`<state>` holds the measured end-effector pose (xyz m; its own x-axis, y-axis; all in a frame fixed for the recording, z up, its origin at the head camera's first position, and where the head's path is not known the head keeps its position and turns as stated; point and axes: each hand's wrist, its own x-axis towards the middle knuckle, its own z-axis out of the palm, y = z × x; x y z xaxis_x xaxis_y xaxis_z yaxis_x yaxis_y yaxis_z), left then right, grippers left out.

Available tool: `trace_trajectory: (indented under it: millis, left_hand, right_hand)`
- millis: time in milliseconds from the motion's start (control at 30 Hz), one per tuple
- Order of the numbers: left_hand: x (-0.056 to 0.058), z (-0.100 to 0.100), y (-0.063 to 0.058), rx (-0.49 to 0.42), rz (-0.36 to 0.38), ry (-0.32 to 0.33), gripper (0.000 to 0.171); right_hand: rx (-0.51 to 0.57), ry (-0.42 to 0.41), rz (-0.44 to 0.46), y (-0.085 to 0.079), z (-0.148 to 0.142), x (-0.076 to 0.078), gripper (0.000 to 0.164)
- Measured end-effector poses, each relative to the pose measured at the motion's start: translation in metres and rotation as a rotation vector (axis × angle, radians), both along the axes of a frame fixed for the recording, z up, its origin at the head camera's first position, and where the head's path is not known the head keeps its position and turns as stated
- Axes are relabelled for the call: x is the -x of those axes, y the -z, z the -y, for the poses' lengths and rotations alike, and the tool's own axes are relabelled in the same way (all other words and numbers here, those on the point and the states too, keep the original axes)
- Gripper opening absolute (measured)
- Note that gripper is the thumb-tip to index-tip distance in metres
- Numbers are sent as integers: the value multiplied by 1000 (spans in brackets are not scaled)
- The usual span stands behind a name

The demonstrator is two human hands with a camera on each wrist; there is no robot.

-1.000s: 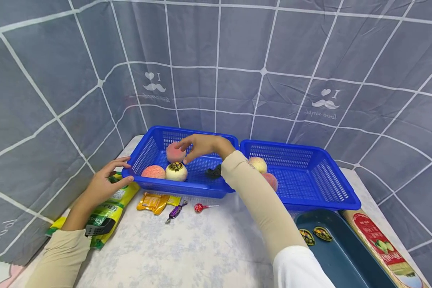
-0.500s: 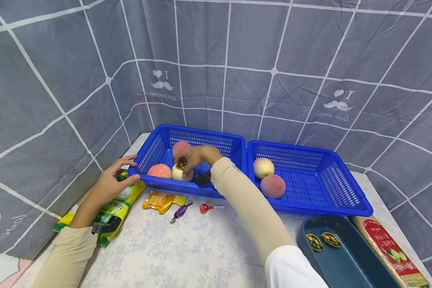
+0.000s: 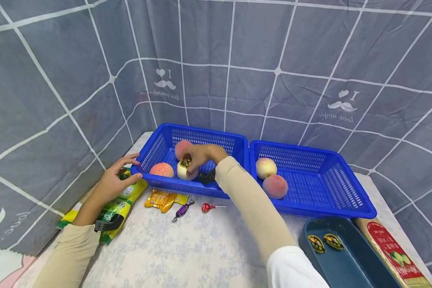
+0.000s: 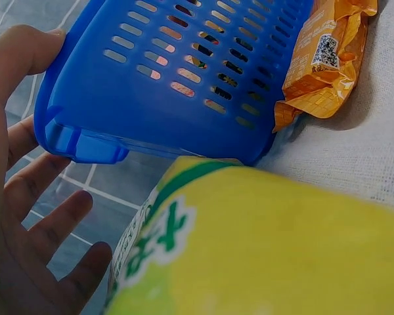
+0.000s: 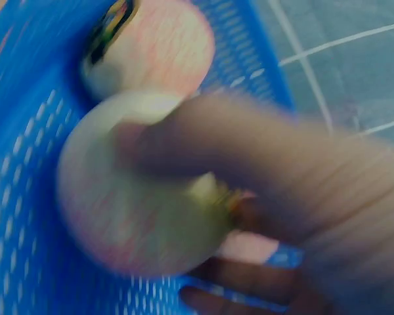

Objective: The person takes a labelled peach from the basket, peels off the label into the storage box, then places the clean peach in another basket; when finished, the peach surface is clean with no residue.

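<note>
A right hand [image 3: 199, 155] grasps a pale peach [image 3: 183, 173] inside a blue plastic basket [image 3: 173, 184], where a thumb [image 5: 154, 149] slipping on its rounded skin could roll it into the coral peach [image 3: 161, 170] left of that hand, as a left hand [image 3: 111, 183] touches the rim [image 3: 147, 145] with relaxed fingers.

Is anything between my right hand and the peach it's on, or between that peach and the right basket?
Nothing visible separates your right hand from the peach it holds. Rightward, facing walls of the left basket and right basket stand between.
</note>
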<state>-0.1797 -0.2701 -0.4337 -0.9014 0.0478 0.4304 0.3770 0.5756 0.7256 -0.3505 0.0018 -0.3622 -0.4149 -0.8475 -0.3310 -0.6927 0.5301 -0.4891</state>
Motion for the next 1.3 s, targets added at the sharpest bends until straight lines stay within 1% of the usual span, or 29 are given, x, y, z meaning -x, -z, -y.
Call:
trace_trajectory:
  millis: [167, 233, 300, 400, 467, 567, 633, 733, 800, 867, 1000, 1100, 1200, 1300]
  left_hand:
    - [2, -1, -5, 3, 3, -21, 36]
    - [1, 0, -5, 11, 6, -32, 36]
    - [-1, 0, -5, 17, 8, -34, 36]
    - [-2, 0, 0, 24, 10, -33, 36]
    - [-2, -1, 2, 24, 9, -32, 36]
    - [-3, -1, 3, 28, 9, -36, 35]
    - [-4, -3, 2, 26, 21, -47, 35]
    - [-4, -3, 0, 32, 29, -64, 36]
    - [-5, -3, 0, 34, 32, -70, 36]
    - [-5, -3, 0, 43, 27, -68, 36]
    - [-5, -5, 0, 51, 33, -64, 35]
    - [-3, -6, 1, 51, 26, -59, 35]
    - [-2, -6, 2, 55, 11, -54, 35]
    - [-2, -7, 3, 54, 1, -48, 34]
  right_hand:
    - [37, 20, -63, -30, -20, 0, 53]
    - [70, 28, -70, -42, -32, -3, 54]
    - [93, 33, -81, -55, -47, -9, 55]
    - [133, 16, -108, -71, -77, -24, 58]
    - [158, -4, -151, -80, -99, -37, 60]
    - [200, -32, -224, -90, -136, -57, 63]
    - [235, -29, -236, -92, -160, -72, 64]
    - [308, -3, -215, -88, -193, -92, 65]
    - [348, 7, -183, -81, -212, -104, 66]
    - [359, 6, -169, -71, -229, -116, 65]
    - [326, -15, -162, -50, -254, -142, 64]
    - [304, -12, -156, -32, -266, -160, 64]
    - [268, -1, -136, -12, -269, -172, 63]
    - [213, 8, -132, 5, -268, -180, 63]
